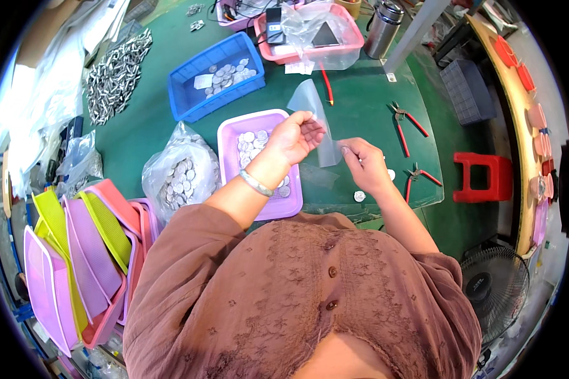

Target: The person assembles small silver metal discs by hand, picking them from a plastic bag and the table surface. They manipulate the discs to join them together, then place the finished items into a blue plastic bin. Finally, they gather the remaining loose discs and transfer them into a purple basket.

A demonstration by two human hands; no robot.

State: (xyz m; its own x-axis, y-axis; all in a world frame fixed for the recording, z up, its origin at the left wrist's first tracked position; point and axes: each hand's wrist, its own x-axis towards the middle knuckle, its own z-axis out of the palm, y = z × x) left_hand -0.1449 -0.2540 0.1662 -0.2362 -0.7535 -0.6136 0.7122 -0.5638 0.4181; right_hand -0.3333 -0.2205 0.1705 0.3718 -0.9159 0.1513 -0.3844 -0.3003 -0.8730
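Observation:
A clear plastic bag or sheet stands up in front of me between my hands. My right hand is closed, pinching its right edge between thumb and fingers. Against its left side is my left hand, palm turned inward, fingers loosely curled and apart from the thumb; no firm hold shows. Beneath the left wrist lies a purple tray with silvery round pieces inside. A few more such pieces, like one small disc, rest on the green table by my right forearm.
Left of the tray sits a clear bag of round pieces. Behind are a blue bin and a pink basket. Red-handled pliers lie at right. Stacked baskets lean at left; a red stool and a fan stand right.

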